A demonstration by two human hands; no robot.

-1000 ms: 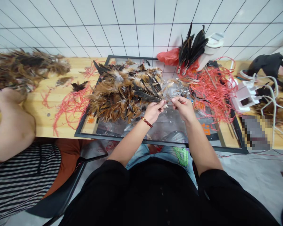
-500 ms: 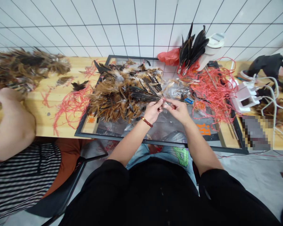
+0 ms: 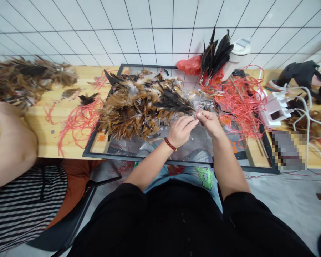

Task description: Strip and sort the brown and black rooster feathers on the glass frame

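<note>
A bundle of dark feathers (image 3: 178,101) points left, its quill ends at the fingertips of my right hand (image 3: 210,123). That hand is closed in a pinch on the quills, where a bit of pinkish string shows. My left hand (image 3: 182,130), with a beaded bracelet (image 3: 170,144) at the wrist, is closed just below the bundle. Its fingertips meet the right ones, and what they pinch is hidden. Behind and left of both hands spreads a large heap of brown feathers (image 3: 133,114) on the dark-framed glass panel (image 3: 149,157).
Tangled red string (image 3: 238,107) lies to the right, more string (image 3: 79,123) to the left. Black feathers (image 3: 216,53) stand by a red bag (image 3: 188,65). A white power adapter (image 3: 276,110) with cables sits at right. A co-worker's arm (image 3: 12,139) rests near another feather pile (image 3: 29,80).
Both hands have shifted slightly right with the dark feather bundle. My left hand has turned back-up and slid below the bundle, while my right hand now pinches the quill ends.
</note>
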